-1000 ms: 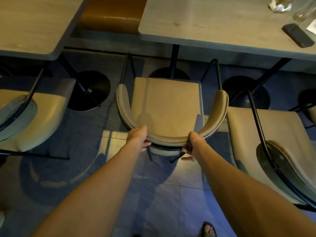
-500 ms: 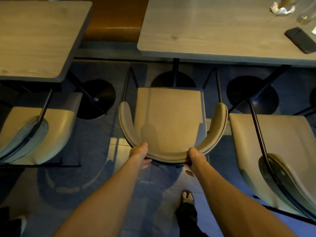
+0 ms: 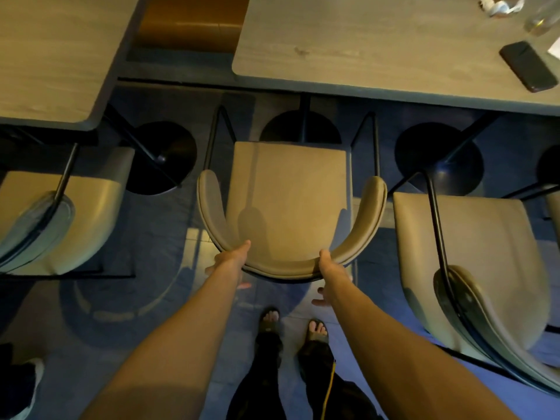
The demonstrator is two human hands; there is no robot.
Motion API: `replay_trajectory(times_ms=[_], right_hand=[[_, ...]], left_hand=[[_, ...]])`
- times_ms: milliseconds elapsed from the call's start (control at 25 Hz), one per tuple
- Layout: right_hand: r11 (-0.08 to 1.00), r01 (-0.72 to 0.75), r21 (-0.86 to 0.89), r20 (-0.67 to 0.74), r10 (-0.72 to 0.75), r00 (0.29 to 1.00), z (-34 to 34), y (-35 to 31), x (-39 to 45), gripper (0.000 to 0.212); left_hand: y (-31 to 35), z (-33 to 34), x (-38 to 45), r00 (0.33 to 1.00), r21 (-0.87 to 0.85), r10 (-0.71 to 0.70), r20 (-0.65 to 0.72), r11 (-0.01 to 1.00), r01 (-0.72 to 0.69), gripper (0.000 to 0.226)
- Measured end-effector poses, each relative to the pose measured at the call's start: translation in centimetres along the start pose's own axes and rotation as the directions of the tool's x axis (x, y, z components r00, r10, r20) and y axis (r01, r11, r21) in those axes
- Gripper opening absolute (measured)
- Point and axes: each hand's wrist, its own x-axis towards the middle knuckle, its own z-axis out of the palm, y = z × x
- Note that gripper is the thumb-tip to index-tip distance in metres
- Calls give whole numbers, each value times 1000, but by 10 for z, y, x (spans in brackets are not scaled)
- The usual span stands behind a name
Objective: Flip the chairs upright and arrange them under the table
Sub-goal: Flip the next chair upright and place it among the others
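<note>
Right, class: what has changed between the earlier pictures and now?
The left hand and right hand have uncurled their fingers from the backrest of the middle chair, letting go; thumbs still touch it. The chair stays upright at the table.

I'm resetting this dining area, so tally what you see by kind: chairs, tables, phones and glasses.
Chairs: 3 (middle chair, left chair, right chair); a beige sliver at the right edge is too cut off to count
Tables: 2 (left table, right table)
Phone: 1
Glass: 1
Total: 7
</note>
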Motion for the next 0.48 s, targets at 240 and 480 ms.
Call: replay_trajectory(times_ms=[240, 480], right_hand=[[974, 60, 219, -13, -59, 998, -25, -36, 33, 69], [983, 64, 172, 38, -72, 997, -13, -44, 35, 45]], left_hand=[[7, 6, -31, 997, -331, 36, 62, 943, -14, 72], [29, 6, -14, 998, -318, 49, 42, 948, -33, 66]])
